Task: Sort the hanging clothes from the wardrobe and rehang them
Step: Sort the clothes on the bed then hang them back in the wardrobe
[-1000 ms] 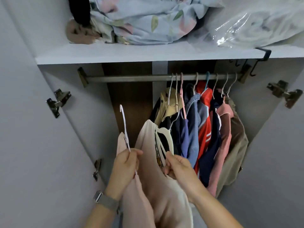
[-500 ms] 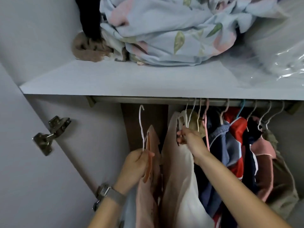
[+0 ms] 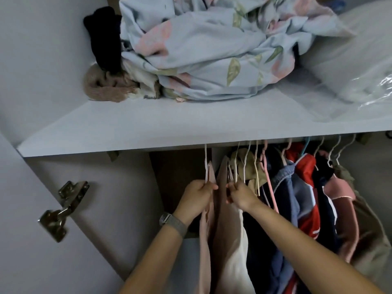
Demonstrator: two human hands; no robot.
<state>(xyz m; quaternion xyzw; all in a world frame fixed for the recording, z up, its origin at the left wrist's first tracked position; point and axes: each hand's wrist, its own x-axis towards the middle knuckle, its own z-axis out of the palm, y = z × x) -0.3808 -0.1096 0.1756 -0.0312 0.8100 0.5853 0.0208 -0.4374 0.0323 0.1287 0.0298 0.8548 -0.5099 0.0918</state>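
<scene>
You're in the rehanging step now, both garments lifted to the top of the wardrobe, right under the white shelf [image 3: 127, 132] that hides the rail from view. Your left hand [image 3: 198, 193] pinches the white hanger [image 3: 205, 164] just below its neck, fingers curled tight on the wire, with the pale pink garment [image 3: 205, 240] dropping straight down past your wrist and the mesh-strap watch [image 3: 172, 222]. The hook runs up behind the shelf edge, so I can't tell whether it has caught the rail. Your right hand [image 3: 239, 195] is just beside it, fingers closed on the top of the second hanger where the cream garment [image 3: 228, 240] gathers; that one sits between the pink piece and the packed row of hanging clothes [image 3: 297, 187] to the right, touching the nearest of them. Both forearms reach up and forward, wrists slightly cocked, hands nearly level and close together. As I read it, the next move calls for feeling each hook over the rail blind, then easing your grip one hand at a time so nothing slips. Watch the crowded wire hooks by your right knuckles; they look easy to snag. The floral bedding [image 3: 212, 49] on the shelf above stays out of your way.
</scene>
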